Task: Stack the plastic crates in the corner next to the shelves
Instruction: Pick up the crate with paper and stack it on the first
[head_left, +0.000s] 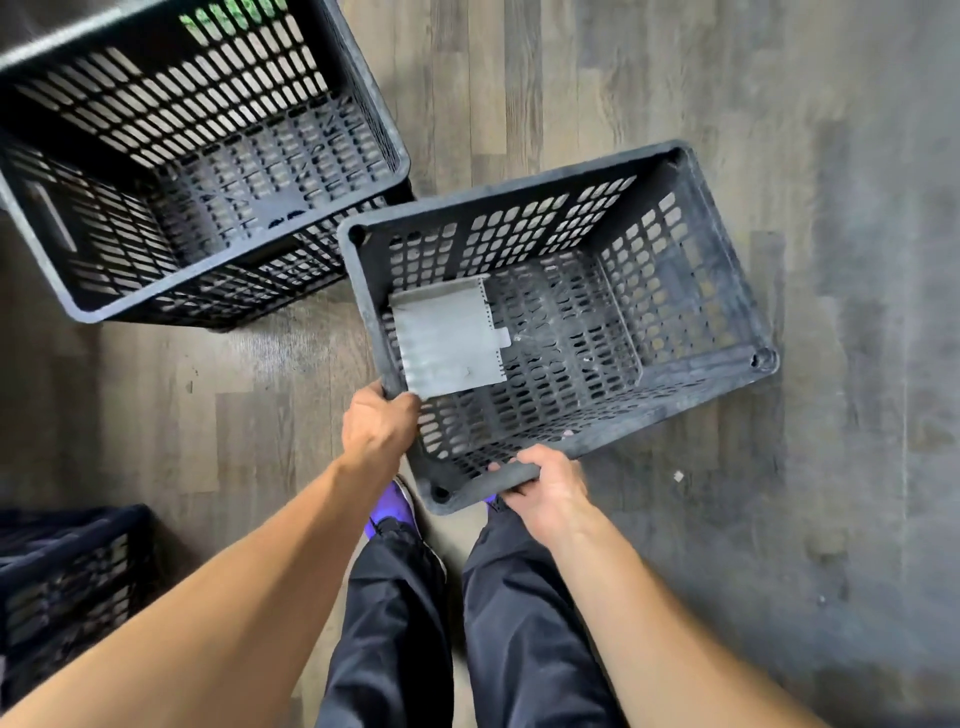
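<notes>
A black plastic crate (675, 270) hangs open side up in front of the person's legs, held by both hands at its near left corner, which covers part of the purple shoes (390, 512) below. Its long axis runs from the person's near left out to the far right, so one short end points toward the left hand and the other away to the right. The left hand (382, 423) grips the rim of the near short end just beside that corner, fingers curled over the edge. The right hand (548, 491) grips the near long rim on the other side of the same corner, its fingers (511, 462) wrapped over the top and down the inside of the mesh wall. Whether the far end rests on the wood-look floor (675, 78) or hangs free, I cannot tell. A flat grey sheet (447, 338) lies inside at the left end, against the short wall. A second black crate (171, 119) stands to the far left, also open side up, its near right corner just beside the held crate's far left corner. A third dark crate (67, 582) shows at the lower left edge, well apart from the other two. Dark trousers (395, 623) cover the legs.
</notes>
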